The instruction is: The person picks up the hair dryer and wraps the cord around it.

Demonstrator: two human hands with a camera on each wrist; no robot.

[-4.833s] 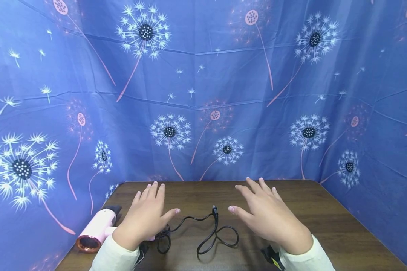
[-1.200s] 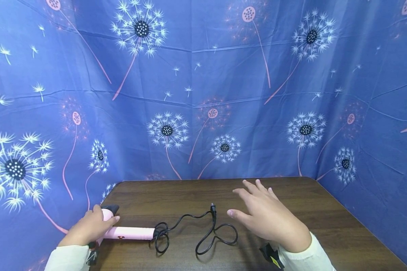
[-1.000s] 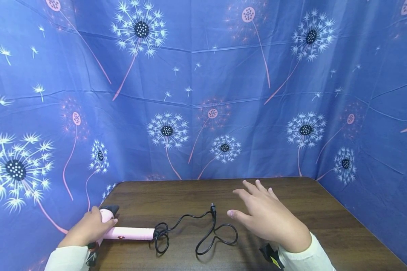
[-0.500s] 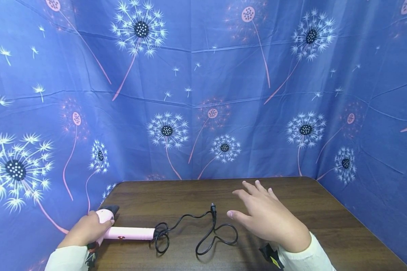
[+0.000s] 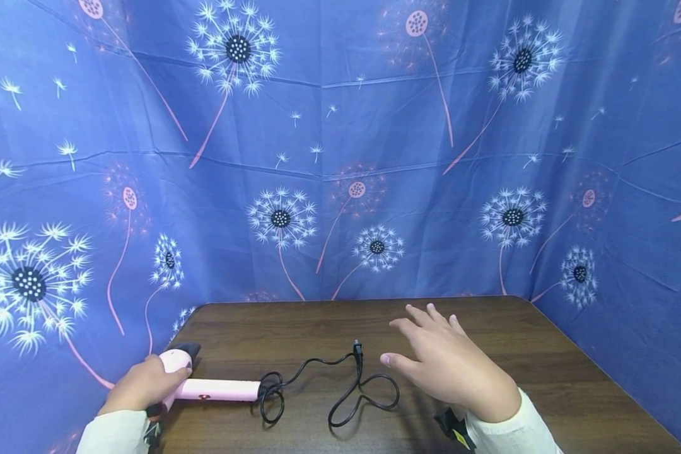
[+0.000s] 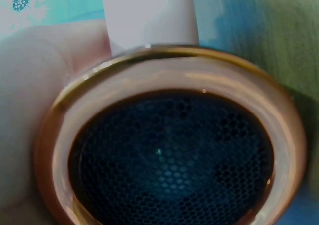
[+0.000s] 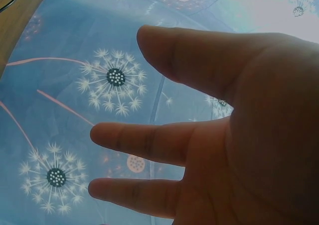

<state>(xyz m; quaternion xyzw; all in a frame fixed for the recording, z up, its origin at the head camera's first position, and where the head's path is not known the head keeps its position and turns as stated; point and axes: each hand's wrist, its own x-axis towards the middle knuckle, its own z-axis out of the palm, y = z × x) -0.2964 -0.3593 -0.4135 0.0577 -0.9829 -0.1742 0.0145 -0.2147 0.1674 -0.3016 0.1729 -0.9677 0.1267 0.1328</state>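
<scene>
At the left side of the table lies a pink hair dryer [image 5: 221, 389] with its handle pointing right and a black nozzle [image 5: 189, 350] at the far end of its barrel. My left hand [image 5: 142, 383] grips the barrel, thumb on the side nearest the handle. The left wrist view looks straight onto the dryer's copper-rimmed mesh intake [image 6: 174, 150], with the pale handle behind it. My right hand [image 5: 451, 372] hovers over the right of the table with fingers spread and palm down, holding nothing; its thumb and two fingers show against the cloth in the right wrist view.
A black cord [image 5: 318, 360] runs from the handle's end in loose loops across the middle of the brown wooden table [image 5: 295, 321], ending in a plug [image 5: 357, 348]. Blue dandelion-print cloth [image 5: 318, 145] hangs around the back and both sides.
From the oldest frame, my left hand has moved left and down onto the hair dryer. Over the last second its fingers shift slightly back along the barrel. My right hand stays nearly still.
</scene>
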